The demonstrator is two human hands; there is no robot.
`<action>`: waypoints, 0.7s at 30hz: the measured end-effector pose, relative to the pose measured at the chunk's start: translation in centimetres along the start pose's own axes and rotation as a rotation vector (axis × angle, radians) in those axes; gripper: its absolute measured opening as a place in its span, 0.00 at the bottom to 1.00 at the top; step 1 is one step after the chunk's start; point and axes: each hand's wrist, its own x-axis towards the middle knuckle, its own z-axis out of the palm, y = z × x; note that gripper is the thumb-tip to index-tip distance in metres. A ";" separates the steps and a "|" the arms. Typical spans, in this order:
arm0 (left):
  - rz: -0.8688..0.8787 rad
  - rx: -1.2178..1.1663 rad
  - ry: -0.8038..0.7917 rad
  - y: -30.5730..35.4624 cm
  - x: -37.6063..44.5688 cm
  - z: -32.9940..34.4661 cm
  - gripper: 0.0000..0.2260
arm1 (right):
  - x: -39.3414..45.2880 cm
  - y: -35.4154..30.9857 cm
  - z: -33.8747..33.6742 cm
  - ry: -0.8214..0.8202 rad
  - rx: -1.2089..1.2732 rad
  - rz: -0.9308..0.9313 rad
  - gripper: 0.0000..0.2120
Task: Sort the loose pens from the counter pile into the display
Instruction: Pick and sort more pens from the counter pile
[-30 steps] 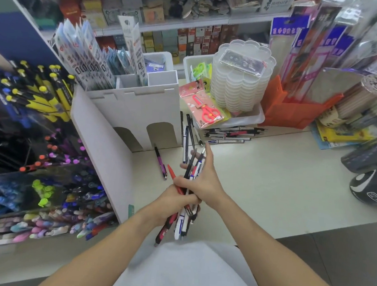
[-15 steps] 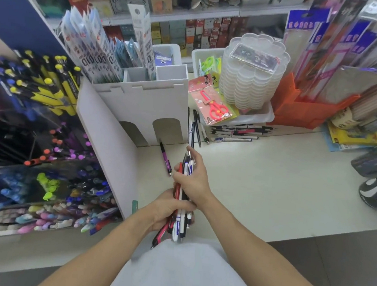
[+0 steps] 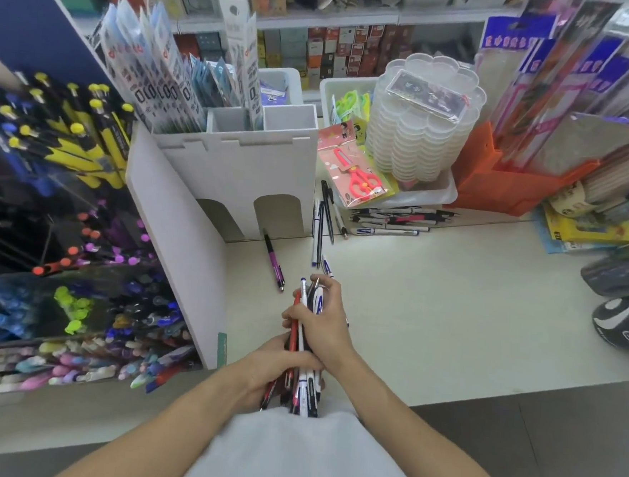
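A bundle of pens (image 3: pixel 300 390), red, white, black and blue, stands nearly upright over the counter's front edge. My left hand (image 3: pixel 272 365) grips its lower part and my right hand (image 3: pixel 322 322) wraps round its upper part. A purple and black pen (image 3: pixel 274 263) lies loose on the counter just beyond my hands. More loose pens (image 3: pixel 323 224) lie further back, and a flat pile of pens (image 3: pixel 392 219) rests beside a white tray. The pen display (image 3: pixel 63 239), tiers packed with coloured pens, fills the left side.
A white cardboard stand (image 3: pixel 235 173) with arched cut-outs holds packaged refills behind the loose pens. Stacked clear plastic dishes (image 3: pixel 420 134) sit in the white tray (image 3: pixel 444 195), with packaged scissors (image 3: pixel 355 170) leaning on it. An orange holder (image 3: pixel 502 188) and dark objects (image 3: pixel 623 323) stand on the right.
Both hands have squared the fanned pens into a tight upright bundle and drawn it a little nearer to my body. The pens on the counter have not moved.
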 end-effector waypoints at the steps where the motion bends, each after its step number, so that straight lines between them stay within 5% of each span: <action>1: 0.003 0.003 -0.014 -0.1 -0.2 -0.2 0.15 | -0.4 0.4 0.1 0.008 -0.013 0.001 0.24; 5: 0.048 0.155 -0.075 0.4 -0.6 -1.0 0.16 | -1.2 0.5 -0.1 -0.034 -0.133 -0.080 0.08; 12: 0.202 0.108 0.051 0.0 -1.0 0.0 0.15 | -2.6 -0.8 -1.9 -0.271 -0.191 0.076 0.16; 15: 0.235 -0.050 0.038 0.8 -1.6 -0.6 0.17 | -3.1 -0.5 -2.8 -0.216 -0.155 0.068 0.21; 21: 0.319 -0.090 -0.138 0.7 -3.6 -1.6 0.09 | -4.2 -1.4 -3.1 -0.134 -0.211 -0.109 0.13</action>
